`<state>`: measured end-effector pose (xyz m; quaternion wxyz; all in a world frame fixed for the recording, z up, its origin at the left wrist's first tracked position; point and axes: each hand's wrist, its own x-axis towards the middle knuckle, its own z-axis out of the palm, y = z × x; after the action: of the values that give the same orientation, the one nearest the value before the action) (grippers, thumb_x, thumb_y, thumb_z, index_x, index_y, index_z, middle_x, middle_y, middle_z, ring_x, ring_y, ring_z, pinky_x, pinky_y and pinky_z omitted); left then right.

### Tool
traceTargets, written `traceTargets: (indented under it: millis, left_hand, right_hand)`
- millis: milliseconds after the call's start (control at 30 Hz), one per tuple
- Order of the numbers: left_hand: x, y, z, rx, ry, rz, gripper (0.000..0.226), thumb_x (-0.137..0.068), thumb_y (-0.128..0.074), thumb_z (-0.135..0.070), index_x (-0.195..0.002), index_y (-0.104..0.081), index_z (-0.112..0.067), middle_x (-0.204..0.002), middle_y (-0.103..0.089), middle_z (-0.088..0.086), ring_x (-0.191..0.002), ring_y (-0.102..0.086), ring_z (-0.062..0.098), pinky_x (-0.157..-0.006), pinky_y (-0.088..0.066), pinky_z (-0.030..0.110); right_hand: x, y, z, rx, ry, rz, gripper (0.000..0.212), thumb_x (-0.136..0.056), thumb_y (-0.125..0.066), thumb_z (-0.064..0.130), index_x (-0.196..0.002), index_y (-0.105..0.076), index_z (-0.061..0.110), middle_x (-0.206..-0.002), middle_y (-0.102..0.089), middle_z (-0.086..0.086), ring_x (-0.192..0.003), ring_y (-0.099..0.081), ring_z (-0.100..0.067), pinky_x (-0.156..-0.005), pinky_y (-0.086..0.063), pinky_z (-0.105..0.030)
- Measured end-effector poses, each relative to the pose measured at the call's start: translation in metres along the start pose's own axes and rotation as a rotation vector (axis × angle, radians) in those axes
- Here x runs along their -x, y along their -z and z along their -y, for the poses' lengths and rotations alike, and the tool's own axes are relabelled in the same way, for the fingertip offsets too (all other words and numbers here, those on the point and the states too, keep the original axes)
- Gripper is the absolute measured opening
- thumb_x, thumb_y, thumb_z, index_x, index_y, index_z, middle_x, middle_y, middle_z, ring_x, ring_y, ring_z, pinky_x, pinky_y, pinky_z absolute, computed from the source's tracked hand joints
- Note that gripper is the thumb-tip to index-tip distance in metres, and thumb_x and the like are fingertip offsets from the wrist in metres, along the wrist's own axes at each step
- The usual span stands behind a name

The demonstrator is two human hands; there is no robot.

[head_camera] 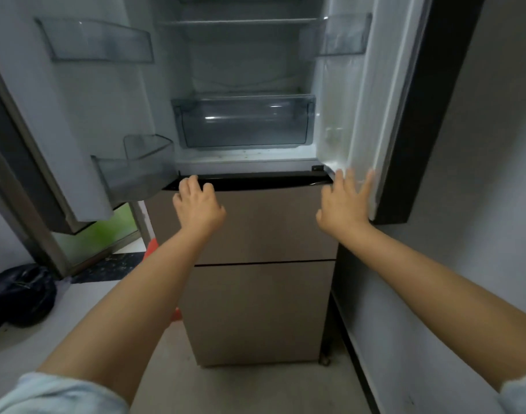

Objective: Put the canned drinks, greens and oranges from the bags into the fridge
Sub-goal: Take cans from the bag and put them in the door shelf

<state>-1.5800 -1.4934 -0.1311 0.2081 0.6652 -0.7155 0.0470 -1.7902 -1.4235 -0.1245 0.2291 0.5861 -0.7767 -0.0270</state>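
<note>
The fridge [255, 228] stands in front of me with both upper doors swung open. Its glass shelves and the clear crisper drawer [244, 121] hold nothing. My left hand [196, 204] is raised before the dark top edge of the upper brown drawer, fingers loosely curled and holding nothing. My right hand [345, 201] has its fingers spread, lying against the lower inner edge of the right door [375, 115]. No cans, greens or oranges are in view.
The left door [76, 115] carries clear bins and juts out toward me. A dark bag [19, 294] sits on the pale counter at the left. Something orange-red [151, 246] shows beside the fridge's left side. A grey wall closes the right.
</note>
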Motion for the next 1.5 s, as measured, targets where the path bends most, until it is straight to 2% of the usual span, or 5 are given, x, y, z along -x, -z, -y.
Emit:
traceTargets:
  millis: [300,467,767,1067,1500]
  left_hand:
    - [0.011,0.023,0.073,-0.211,0.225,-0.079,0.045,-0.089,-0.049,-0.017,-0.132,-0.042,-0.007,-0.154,-0.017,0.013,-0.145,-0.010,0.029,-0.115,-0.018,0.044]
    - [0.045,0.049,0.137,-0.326,0.351,-0.035,0.038,-0.087,-0.050,-0.017,-0.124,-0.046,-0.009,-0.144,-0.030,0.012,-0.139,-0.020,0.029,-0.111,-0.025,0.045]
    - [0.075,0.084,0.257,-0.492,0.399,-0.026,0.039,-0.090,-0.050,-0.018,-0.128,-0.043,-0.010,-0.142,-0.033,0.010,-0.135,-0.027,0.029,-0.108,-0.029,0.044]
    - [0.064,0.100,0.346,-0.471,0.358,-0.058,0.039,-0.087,-0.051,-0.015,-0.125,-0.044,-0.010,-0.137,-0.038,0.009,-0.131,-0.032,0.028,-0.103,-0.033,0.040]
    - [0.107,0.099,0.503,-0.458,0.553,0.053,0.040,-0.089,-0.047,-0.015,-0.129,-0.045,-0.011,-0.137,-0.041,0.013,-0.129,-0.035,0.029,-0.099,-0.033,0.038]
  right_hand:
    - [-0.046,0.025,0.074,-0.167,0.386,-0.179,0.030,-0.091,-0.044,0.023,-0.115,-0.054,0.006,-0.133,-0.045,-0.016,-0.134,-0.030,-0.031,-0.114,-0.001,-0.060]
    - [-0.047,0.056,0.168,-0.339,0.615,-0.390,0.036,-0.054,-0.084,0.017,-0.080,-0.067,-0.002,-0.087,-0.068,-0.023,-0.087,-0.066,-0.036,-0.086,-0.047,-0.059]
    - [-0.014,0.120,0.340,-0.833,0.750,-0.053,0.062,-0.096,-0.040,0.025,-0.147,-0.009,0.007,-0.154,0.018,-0.021,-0.143,-0.015,-0.037,-0.113,-0.027,-0.042]
    - [-0.012,0.132,0.400,-0.669,0.665,-0.142,0.066,-0.088,-0.048,0.021,-0.145,-0.018,0.005,-0.151,0.022,-0.026,-0.144,0.016,-0.035,-0.119,0.002,-0.041]
    - [0.071,0.165,0.584,-0.667,0.985,-0.099,0.044,-0.086,-0.049,0.019,-0.127,-0.044,0.002,-0.150,-0.027,-0.017,-0.138,-0.026,-0.033,-0.105,-0.033,-0.043]
